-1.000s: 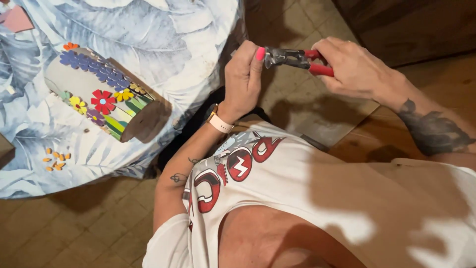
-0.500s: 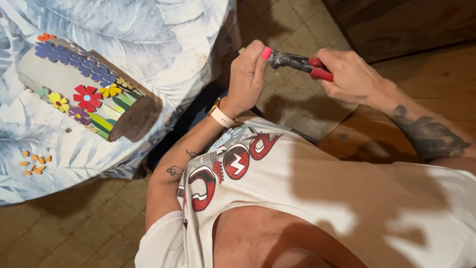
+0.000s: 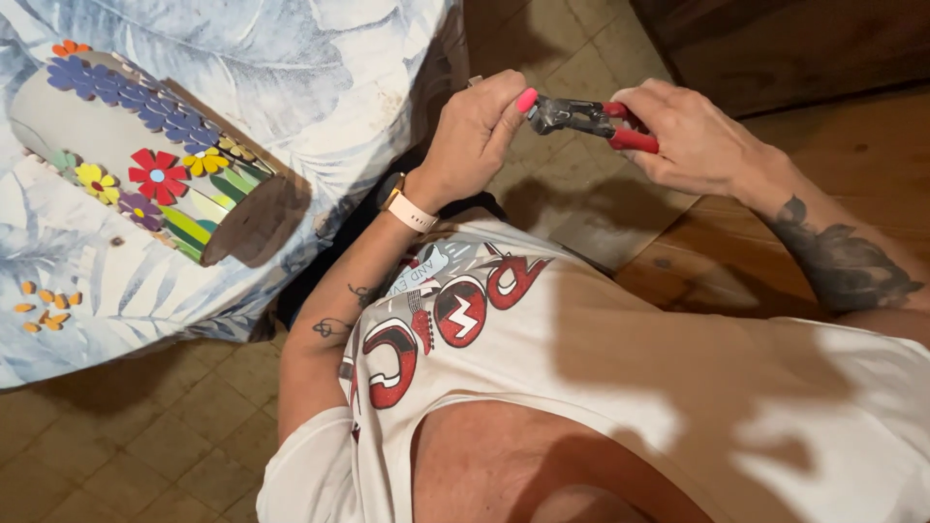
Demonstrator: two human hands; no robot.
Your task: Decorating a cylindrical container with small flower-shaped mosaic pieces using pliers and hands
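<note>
Right hand (image 3: pixel 683 136): grasping red-handled nippers (image 3: pixel 591 118). Left hand (image 3: pixel 475 136): pinching a small, mostly hidden piece at the nippers' left tip.

Open tiled floor (image 3: pixel 572 58) beyond both hands; cloth-covered table (image 3: pixel 320 87) close at left.

Red-handled metal nippers (image 3: pixel 591 120) are gripped by the right hand (image 3: pixel 690 136), their jaws met by the left hand (image 3: pixel 475 131), whose pink-nailed thumb is pressed against them. A flower-decorated grey cylinder (image 3: pixel 145 155) is laid on the leaf-patterned tablecloth (image 3: pixel 320 68).
</note>
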